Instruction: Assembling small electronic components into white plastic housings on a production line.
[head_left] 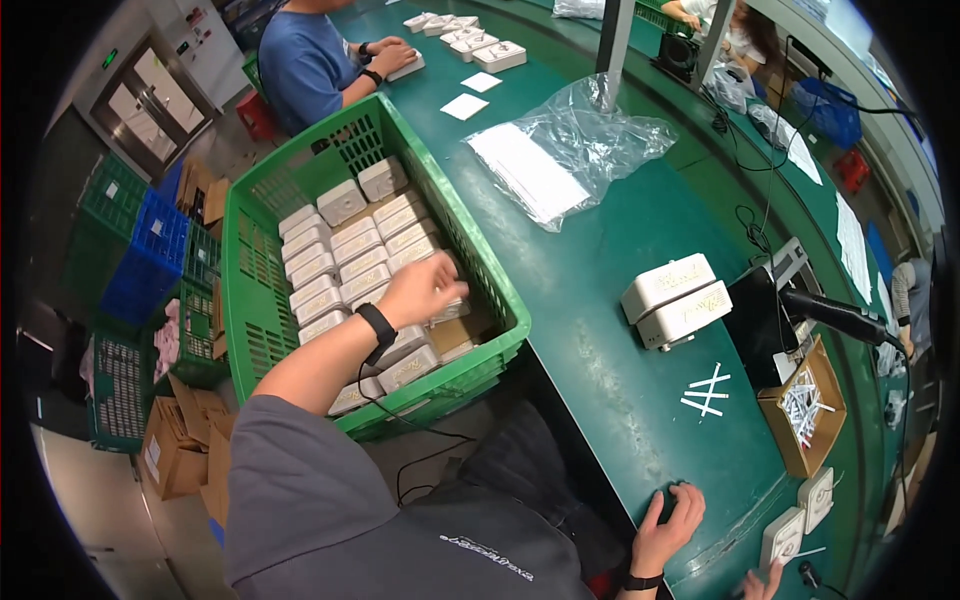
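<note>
Cartons: brown cartons (pixel 170 440) stand on the floor, one with its flaps raised.
Blue crate: the blue crate (pixel 155 235) is among green ones along the left.
Crate: the large green crate (pixel 245 330) sits beside the desk (pixel 590 420), its walls slotted.
Boxes: rows of white boxes (pixel 342 202) with gold marking fill much of the crate, brown board showing between some.
Left hand: the person's left hand (pixel 425 290) is over the boxes at the crate's right side, fingers bent and blurred; whether they are clamped on a box cannot be told.
Co-worker: a person in a blue shirt (pixel 315 75) works at the far end.
Bag: a clear bag (pixel 635 130) lies crumpled, white sheets (pixel 530 172) at its left.
Right hand: the person's right hand (pixel 672 525) rests at the desk's near edge, thumb apart from loosely bent fingers.
Pair: two white boxes (pixel 680 300) stand close together on the desk.
Strips: a few white strips (pixel 707 390) lie crossed near the pair.
Tray: a brown tray (pixel 770 410) holds many more.
Other hand: another person's hand (pixel 765 582) is beside an open white case (pixel 783 535).
</note>
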